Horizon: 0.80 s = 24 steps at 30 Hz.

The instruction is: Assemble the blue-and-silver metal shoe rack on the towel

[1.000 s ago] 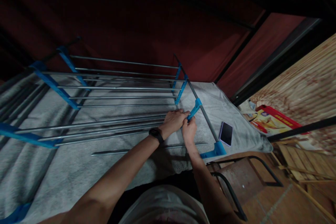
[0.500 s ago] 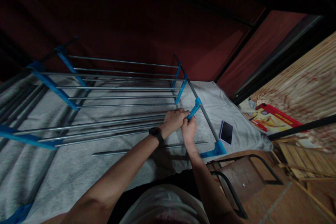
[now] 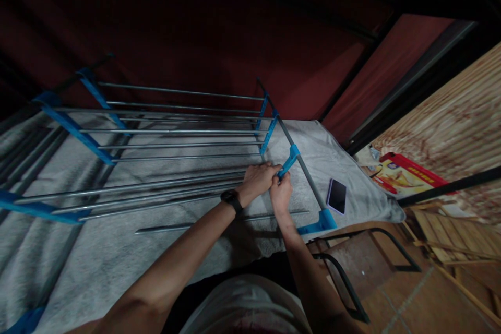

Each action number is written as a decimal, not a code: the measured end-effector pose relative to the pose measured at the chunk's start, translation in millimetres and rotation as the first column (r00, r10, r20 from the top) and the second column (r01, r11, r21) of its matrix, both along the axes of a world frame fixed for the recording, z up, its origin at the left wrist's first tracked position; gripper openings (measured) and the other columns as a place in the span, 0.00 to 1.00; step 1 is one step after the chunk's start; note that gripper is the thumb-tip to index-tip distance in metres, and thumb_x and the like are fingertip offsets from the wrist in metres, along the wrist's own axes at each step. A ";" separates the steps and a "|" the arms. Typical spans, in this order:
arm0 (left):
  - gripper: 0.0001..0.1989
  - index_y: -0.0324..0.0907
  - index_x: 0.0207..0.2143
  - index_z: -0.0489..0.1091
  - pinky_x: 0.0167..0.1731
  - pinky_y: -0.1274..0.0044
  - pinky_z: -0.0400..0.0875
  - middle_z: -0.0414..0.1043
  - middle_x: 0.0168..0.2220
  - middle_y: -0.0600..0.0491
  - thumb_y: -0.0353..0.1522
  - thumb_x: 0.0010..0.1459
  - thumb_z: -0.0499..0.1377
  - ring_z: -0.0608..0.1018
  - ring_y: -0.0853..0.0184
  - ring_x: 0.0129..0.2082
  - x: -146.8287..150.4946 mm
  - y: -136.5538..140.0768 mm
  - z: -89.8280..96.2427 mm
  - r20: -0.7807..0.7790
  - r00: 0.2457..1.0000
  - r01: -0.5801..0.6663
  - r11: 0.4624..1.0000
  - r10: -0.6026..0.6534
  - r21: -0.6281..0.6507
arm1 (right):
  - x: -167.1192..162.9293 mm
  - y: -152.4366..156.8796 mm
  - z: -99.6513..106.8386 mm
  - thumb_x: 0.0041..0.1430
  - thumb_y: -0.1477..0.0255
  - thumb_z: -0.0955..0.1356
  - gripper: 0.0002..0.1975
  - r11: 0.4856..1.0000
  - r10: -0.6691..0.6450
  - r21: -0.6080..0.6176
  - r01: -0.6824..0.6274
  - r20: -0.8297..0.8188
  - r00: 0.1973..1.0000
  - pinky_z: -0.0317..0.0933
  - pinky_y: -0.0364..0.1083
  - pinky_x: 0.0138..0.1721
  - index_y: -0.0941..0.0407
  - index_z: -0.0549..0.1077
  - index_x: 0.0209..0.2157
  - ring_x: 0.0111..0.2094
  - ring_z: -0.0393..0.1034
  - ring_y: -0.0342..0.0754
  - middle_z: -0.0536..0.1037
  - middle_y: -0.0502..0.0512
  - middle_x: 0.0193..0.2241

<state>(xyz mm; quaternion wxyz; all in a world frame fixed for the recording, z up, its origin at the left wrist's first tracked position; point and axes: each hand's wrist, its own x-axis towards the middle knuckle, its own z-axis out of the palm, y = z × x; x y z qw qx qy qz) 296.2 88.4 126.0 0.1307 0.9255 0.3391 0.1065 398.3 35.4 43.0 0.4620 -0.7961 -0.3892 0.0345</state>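
Note:
A partly built rack of thin metal tubes [image 3: 172, 144] and blue plastic brackets lies on a grey blanket [image 3: 164, 261]. My left hand [image 3: 258, 178], with a black watch on its wrist, is closed around the right end of a metal tube [image 3: 156, 186] by a blue bracket [image 3: 288, 160]. Just right of it, my right hand [image 3: 281, 191] grips that bracket's lower end, fingers pinched. The two hands touch, and they hide the joint between tube and bracket. A grey side pole [image 3: 309, 178] carries this bracket and another blue bracket [image 3: 319, 223] nearer me.
One loose tube [image 3: 162, 229] lies under my forearms. A phone [image 3: 337, 196] rests on the blanket at right. Beyond the edge are a black-framed chair [image 3: 364, 255], a red and yellow box [image 3: 410, 175] and wooden slats [image 3: 457, 235]. A dark red wall [image 3: 219, 36] stands behind.
Both hands stay at the same bracket with almost the same grip. The whole view has shifted slightly; the rack's left end sits a little further left.

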 end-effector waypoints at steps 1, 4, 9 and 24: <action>0.19 0.51 0.60 0.70 0.42 0.72 0.74 0.77 0.51 0.48 0.33 0.69 0.52 0.82 0.58 0.46 0.0 -0.4 0.1 0.002 1.000 -0.002 1.000 0.002 -0.004 | -0.2 -0.1 0.1 0.60 0.69 0.60 0.18 1.000 -0.002 -0.002 0.002 0.000 1.000 0.59 0.48 0.37 0.60 0.71 0.48 0.33 0.69 0.54 0.77 0.61 0.33; 0.19 0.52 0.59 0.71 0.42 0.72 0.74 0.78 0.50 0.49 0.34 0.69 0.52 0.82 0.58 0.46 0.0 -1.1 0.1 0.009 1.000 -0.006 1.000 0.006 -0.009 | -0.4 -0.3 -0.2 0.60 0.69 0.60 0.18 1.000 0.001 -0.010 -0.001 -0.002 1.000 0.59 0.48 0.37 0.60 0.71 0.47 0.33 0.69 0.54 0.77 0.60 0.32; 0.19 0.52 0.59 0.71 0.42 0.71 0.74 0.78 0.51 0.49 0.34 0.69 0.52 0.82 0.57 0.46 -0.4 -1.1 0.0 0.027 1.000 -0.010 1.000 0.010 0.001 | -0.7 -0.8 -1.5 0.61 0.69 0.60 0.18 1.000 0.001 0.007 -0.001 -0.006 1.000 0.59 0.48 0.37 0.61 0.71 0.48 0.33 0.69 0.53 0.77 0.60 0.33; 0.19 0.53 0.60 0.70 0.43 0.72 0.73 0.78 0.51 0.49 0.33 0.69 0.52 0.82 0.58 0.47 -1.2 0.9 2.7 -0.005 1.000 -0.008 1.000 0.008 -0.016 | -4.3 -1.5 -1.0 0.60 0.70 0.60 0.19 1.000 0.019 0.012 -0.019 -0.007 1.000 0.62 0.50 0.40 0.61 0.70 0.51 0.35 0.71 0.55 0.77 0.62 0.35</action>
